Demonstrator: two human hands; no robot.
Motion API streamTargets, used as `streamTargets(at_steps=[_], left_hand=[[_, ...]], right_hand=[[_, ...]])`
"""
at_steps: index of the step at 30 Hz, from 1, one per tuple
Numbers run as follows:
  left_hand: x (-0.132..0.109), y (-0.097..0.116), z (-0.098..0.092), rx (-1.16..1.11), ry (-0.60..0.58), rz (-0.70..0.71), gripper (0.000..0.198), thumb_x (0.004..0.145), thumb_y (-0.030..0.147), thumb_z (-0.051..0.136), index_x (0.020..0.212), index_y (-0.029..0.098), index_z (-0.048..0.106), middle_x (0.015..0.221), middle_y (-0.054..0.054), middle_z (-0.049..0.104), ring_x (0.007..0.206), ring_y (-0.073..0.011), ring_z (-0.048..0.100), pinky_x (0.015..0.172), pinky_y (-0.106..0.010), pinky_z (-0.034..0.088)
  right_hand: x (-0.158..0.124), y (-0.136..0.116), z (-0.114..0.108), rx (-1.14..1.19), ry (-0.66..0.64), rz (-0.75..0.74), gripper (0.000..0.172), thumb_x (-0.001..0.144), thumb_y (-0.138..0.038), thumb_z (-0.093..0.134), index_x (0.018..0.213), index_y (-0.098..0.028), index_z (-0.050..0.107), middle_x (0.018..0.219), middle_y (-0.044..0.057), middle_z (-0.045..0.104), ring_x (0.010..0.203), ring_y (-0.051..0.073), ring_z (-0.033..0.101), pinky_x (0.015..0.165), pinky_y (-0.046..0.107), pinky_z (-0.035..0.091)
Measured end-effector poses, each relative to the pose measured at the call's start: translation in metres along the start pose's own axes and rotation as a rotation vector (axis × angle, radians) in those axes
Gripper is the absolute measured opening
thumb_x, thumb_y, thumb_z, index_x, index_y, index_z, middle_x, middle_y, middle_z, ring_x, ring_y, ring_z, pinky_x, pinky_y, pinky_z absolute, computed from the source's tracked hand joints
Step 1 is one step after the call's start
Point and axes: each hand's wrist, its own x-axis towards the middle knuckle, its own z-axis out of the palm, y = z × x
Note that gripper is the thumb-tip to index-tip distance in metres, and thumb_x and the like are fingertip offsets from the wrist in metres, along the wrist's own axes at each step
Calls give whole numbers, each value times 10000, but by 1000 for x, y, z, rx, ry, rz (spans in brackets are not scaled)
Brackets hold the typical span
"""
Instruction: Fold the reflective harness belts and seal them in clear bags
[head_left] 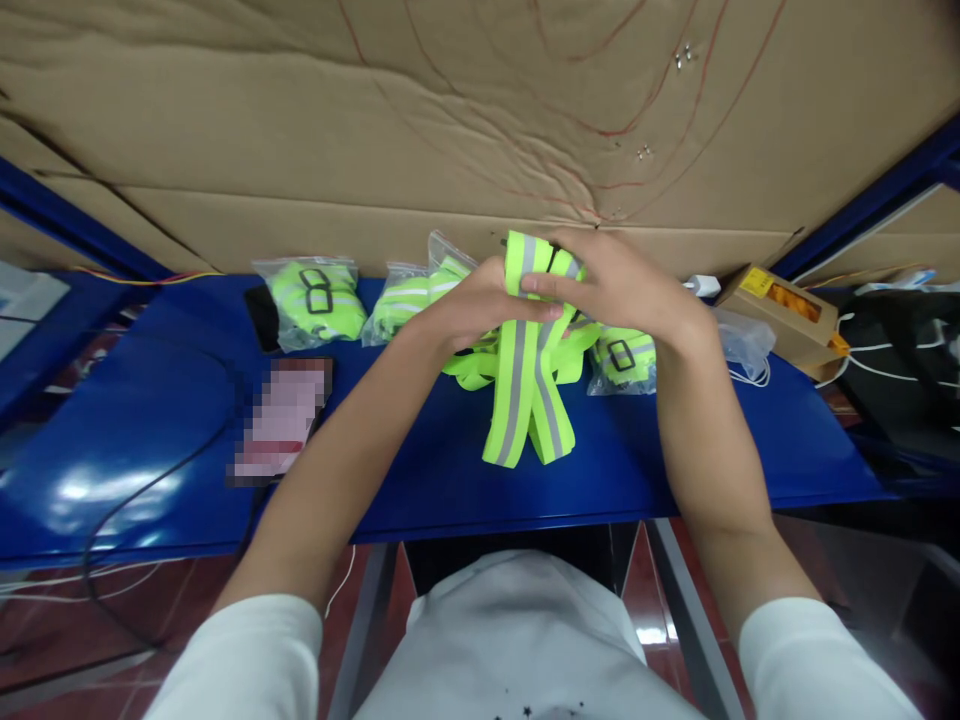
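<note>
A neon yellow-green reflective strap with a grey stripe is gathered in loops between my two hands. Its two lower folds hang down over the blue table. My left hand grips the strap from the left, thumb across the front. From the right, my right hand closes on its upper part, fingers lying over the band. More of the same webbing bunches behind and below my hands, partly hidden by them. Just right of it sits a clear bag with a folded strap and black buckle inside.
Bagged straps and another bag stand along the cardboard wall. A phone lies on the blue table at left, near a black cable. At right are a cardboard box, a white plug and white cables.
</note>
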Motion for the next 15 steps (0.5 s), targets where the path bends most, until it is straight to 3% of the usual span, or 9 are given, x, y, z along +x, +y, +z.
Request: streamTargets(at_steps=[5, 9, 12, 15], left_hand=[[-3, 0, -1, -205, -140, -147, 454, 749, 267, 882, 1148, 157, 696, 1027, -105, 800, 940, -304, 788, 848, -452, 645], [-8, 7, -5, -88, -308, -247, 409, 845, 343, 826, 1174, 121, 727, 1022, -156, 806, 954, -303, 786, 837, -428, 650], [-14, 15, -7, -50, -344, -201, 355, 850, 311, 827, 1147, 131, 754, 1091, -146, 805, 1025, -299, 780, 915, -423, 638], [-18, 20, -7, -55, -415, -196, 350, 851, 254, 823, 1178, 151, 753, 1214, -140, 778, 1126, -312, 754, 993, -444, 615]], right_hand=[[-1, -1, -4, -28, 140, 84, 430, 1011, -548, 582, 783, -183, 585, 741, 24, 592, 771, 184, 575, 742, 312, 436], [-4, -2, -10, 195, 213, 188, 522, 1001, -600, 568, 676, -193, 541, 626, 4, 516, 725, 164, 561, 679, 284, 454], [-3, 1, -7, 395, 182, 231, 515, 973, -635, 593, 713, -191, 588, 655, 3, 569, 715, 156, 583, 647, 273, 475], [1, 4, -1, 478, 189, 232, 415, 970, -612, 612, 899, -207, 664, 798, 12, 664, 791, 165, 631, 675, 275, 513]])
